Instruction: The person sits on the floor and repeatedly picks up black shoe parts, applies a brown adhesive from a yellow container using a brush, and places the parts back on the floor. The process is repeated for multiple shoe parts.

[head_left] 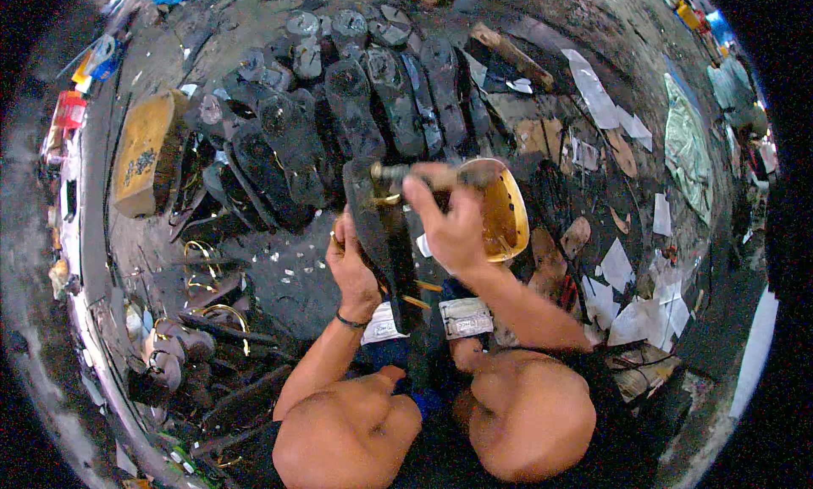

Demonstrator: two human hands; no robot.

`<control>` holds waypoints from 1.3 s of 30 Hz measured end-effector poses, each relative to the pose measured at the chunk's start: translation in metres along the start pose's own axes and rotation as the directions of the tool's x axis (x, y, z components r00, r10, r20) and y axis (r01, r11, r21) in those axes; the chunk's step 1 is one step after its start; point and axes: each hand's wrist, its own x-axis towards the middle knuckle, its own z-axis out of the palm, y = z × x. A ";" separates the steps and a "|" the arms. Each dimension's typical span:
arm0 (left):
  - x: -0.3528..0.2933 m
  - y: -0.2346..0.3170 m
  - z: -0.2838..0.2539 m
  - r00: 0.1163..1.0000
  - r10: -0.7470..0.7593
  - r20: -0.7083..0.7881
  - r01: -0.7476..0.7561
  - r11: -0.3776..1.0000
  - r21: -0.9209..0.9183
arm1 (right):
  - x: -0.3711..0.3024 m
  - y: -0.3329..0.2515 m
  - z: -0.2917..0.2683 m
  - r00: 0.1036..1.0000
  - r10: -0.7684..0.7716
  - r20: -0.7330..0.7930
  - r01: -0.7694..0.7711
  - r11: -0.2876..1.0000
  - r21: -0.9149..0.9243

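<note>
A dark shoe sole point(366, 222) stands tilted in front of me, with thin golden straps point(417, 302) poking out near its lower end. My left hand point(349, 269) is closed round its left edge. Over the sole's upper part, my right hand point(453, 226) grips a blurred hammer point(436, 177), its head close to a golden strip on the sole. Motion smears the hammer, so contact is unclear. Just right of that hand is a yellow tub point(518, 222) with brownish stuff inside, partly hidden by the hand. What supports the sole from below is hidden.
Several dark soles point(391, 99) lie in rows ahead. A yellow-brown block point(148, 154) with dark bits on top sits at left. White paper scraps point(593, 91) and brown sole pieces point(550, 260) litter the right. Golden straps point(224, 315) and dark pieces are heaped at lower left.
</note>
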 end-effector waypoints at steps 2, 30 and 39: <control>0.019 -0.015 -0.039 0.997 0.030 0.074 -0.029 0.999 -0.015 | -0.030 0.009 0.013 0.951 0.280 0.128 -0.308 0.878 0.367; 0.032 0.036 -0.015 0.938 -0.221 0.268 0.302 0.900 -0.315 | 0.002 -0.064 0.017 0.958 0.100 0.268 -0.140 0.981 0.132; 0.053 0.034 -0.018 0.972 -0.218 0.083 0.233 0.901 -0.367 | 0.005 0.005 -0.002 0.987 0.021 0.162 0.023 0.963 -0.268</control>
